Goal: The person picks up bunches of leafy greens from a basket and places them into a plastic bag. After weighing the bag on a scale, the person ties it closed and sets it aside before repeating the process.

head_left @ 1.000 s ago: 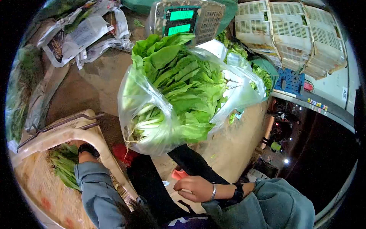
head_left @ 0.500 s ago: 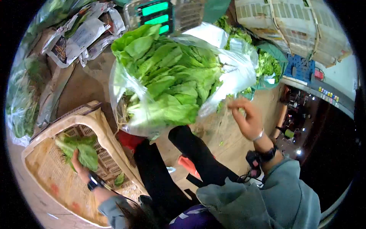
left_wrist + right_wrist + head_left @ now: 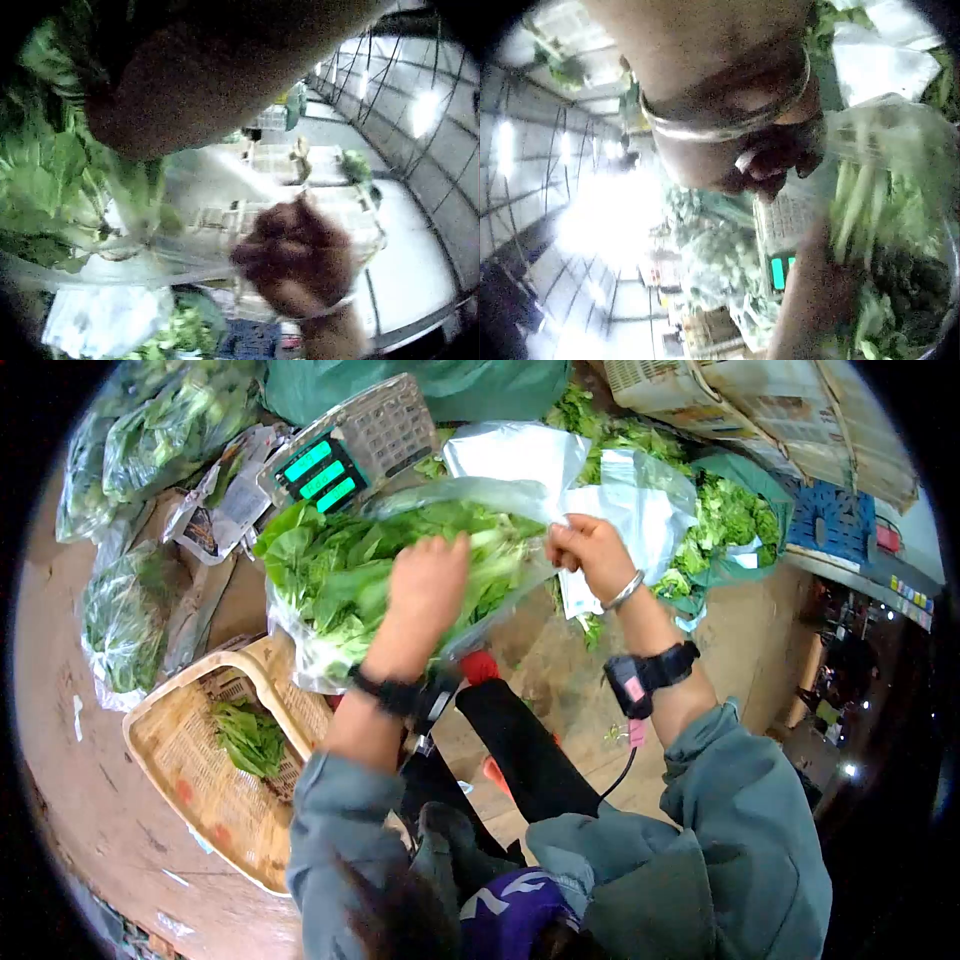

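Observation:
A clear plastic bag (image 3: 312,660) full of leafy greens (image 3: 330,575) lies in front of me, pale stems towards the right. My right hand (image 3: 592,558) pinches the bag's edge at that right end. Plastic stretches towards this hand in the left wrist view, where the right hand (image 3: 296,259) also shows. My left hand (image 3: 428,588) lies over the greens, knuckles up. Its fingertips are hidden, and I cannot tell whether they grip anything. To the left, a bunch of leafy greens (image 3: 250,738) sits in a cream plastic basket (image 3: 185,790).
Behind the bag stands a scale display (image 3: 345,445) with lit green digits. White plastic bags (image 3: 520,455) and more greens (image 3: 735,520) lie to the right. Filled bags (image 3: 125,610) are at the left. Stacked crates (image 3: 770,420) and a blue crate (image 3: 835,515) stand at the upper right.
My left hand has moved from the basket to over the bagged greens; a bunch stays in the basket. My right hand has risen from near my lap to the bag's edge.

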`<state>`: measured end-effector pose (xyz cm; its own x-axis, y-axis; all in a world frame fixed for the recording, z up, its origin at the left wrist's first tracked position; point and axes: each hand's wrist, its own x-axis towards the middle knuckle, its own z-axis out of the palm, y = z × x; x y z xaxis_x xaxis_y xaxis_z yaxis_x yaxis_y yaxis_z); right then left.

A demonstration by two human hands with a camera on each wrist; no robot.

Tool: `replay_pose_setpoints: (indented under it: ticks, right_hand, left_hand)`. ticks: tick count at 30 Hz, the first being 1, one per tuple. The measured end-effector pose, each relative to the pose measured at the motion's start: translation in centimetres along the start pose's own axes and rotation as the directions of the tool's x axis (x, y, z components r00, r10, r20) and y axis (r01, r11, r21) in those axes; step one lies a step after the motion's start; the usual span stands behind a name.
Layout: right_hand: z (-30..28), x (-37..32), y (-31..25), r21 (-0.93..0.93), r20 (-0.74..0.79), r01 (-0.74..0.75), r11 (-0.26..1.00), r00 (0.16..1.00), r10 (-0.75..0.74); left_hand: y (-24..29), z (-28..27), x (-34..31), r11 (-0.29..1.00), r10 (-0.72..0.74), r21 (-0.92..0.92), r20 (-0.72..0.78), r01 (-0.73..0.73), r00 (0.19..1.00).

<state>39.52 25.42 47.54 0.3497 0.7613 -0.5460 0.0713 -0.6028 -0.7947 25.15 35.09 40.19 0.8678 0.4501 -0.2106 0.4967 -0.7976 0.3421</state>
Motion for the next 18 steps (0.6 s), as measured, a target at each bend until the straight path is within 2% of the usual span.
replay_pose_setpoints:
  ticks: [1,2,3,5,6,7,8,9,11,13,14,15,16,17,18]
  right_hand:
    - [-0.2,-0.1,0.0,-0.057,0.028,0.042,0.997,0.999,-0.04]
    - [-0.5,0.1,1.1,-0.234,0.038,0.15,0.961,0.989,-0.145]
    - [-1.1,0.2,1.3,-0.224,0.047,0.156,0.962,0.988,-0.15]
    - [-1.7,0.6,1.5,0.021,0.044,0.012,1.0,0.999,-0.013]
    - [-2.1,0.7,2.0,-0.096,0.038,-0.045,0.994,0.998,0.048]
    - [-2.8,1.0,2.7,-0.076,0.065,-0.041,0.996,0.997,0.046]
    - [-3.3,0.9,3.1,-0.198,-0.002,0.023,0.98,1.0,-0.023]
    - [-3.4,1.1,3.4,-0.313,-0.039,0.092,0.945,0.993,-0.109]
    - [-4.0,1.0,2.7,-0.335,-0.081,0.203,0.92,0.967,-0.243]
    - [-3.1,-0.1,2.0,-0.512,-0.141,0.307,0.802,0.891,-0.431]
    - [-3.1,-1.4,1.1,-0.523,-0.137,0.331,0.786,0.877,-0.46]
    - [-3.3,-2.3,0.3,-0.533,-0.131,0.354,0.768,0.863,-0.488]
    - [-3.0,-3.4,-0.2,-0.512,-0.087,0.35,0.785,0.888,-0.452]
    - [-2.5,-4.5,-0.5,-0.494,-0.048,0.342,0.799,0.907,-0.418]
    - [-1.9,-5.6,-0.4,-0.444,0.023,0.374,0.814,0.913,-0.407]
  left_hand:
    - [1.0,1.5,2.5,1.0,0.004,0.025,-0.068,-0.003,0.998]
    - [1.1,3.4,3.9,0.999,-0.003,0.035,-0.064,0.005,0.998]
    - [1.3,5.6,5.1,0.999,-0.011,0.037,-0.038,0.012,0.999]
    - [1.8,8.7,5.7,0.998,-0.046,0.05,-0.003,0.046,0.999]
    - [2.4,9.5,5.7,0.993,-0.081,0.085,-0.042,0.084,0.996]
    - [3.1,10.6,5.7,0.984,-0.113,0.13,-0.065,0.121,0.991]
    - [4.1,8.7,5.6,0.981,-0.162,0.135,0.147,0.142,0.976]
    - [4.5,7.7,4.6,0.963,-0.103,0.251,0.027,0.093,0.994]
    - [5.1,5.1,3.6,0.965,-0.129,0.23,0.012,0.123,0.992]
    - [3.5,2.4,-0.4,0.988,-0.123,-0.108,-0.112,0.111,0.986]
    - [2.6,-0.4,-2.7,0.861,-0.176,-0.497,-0.103,0.103,0.979]
    - [1.3,-1.6,-4.9,0.784,-0.295,-0.605,-0.163,0.141,0.942]
    - [0.0,-3.2,-7.3,0.703,-0.464,-0.691,-0.265,0.17,0.845]
    - [-1.3,-4.4,-9.8,0.643,-0.651,-0.692,-0.269,0.328,0.71]
    - [-3.1,-4.5,-12.3,0.512,-0.811,-0.721,-0.227,0.467,0.539]
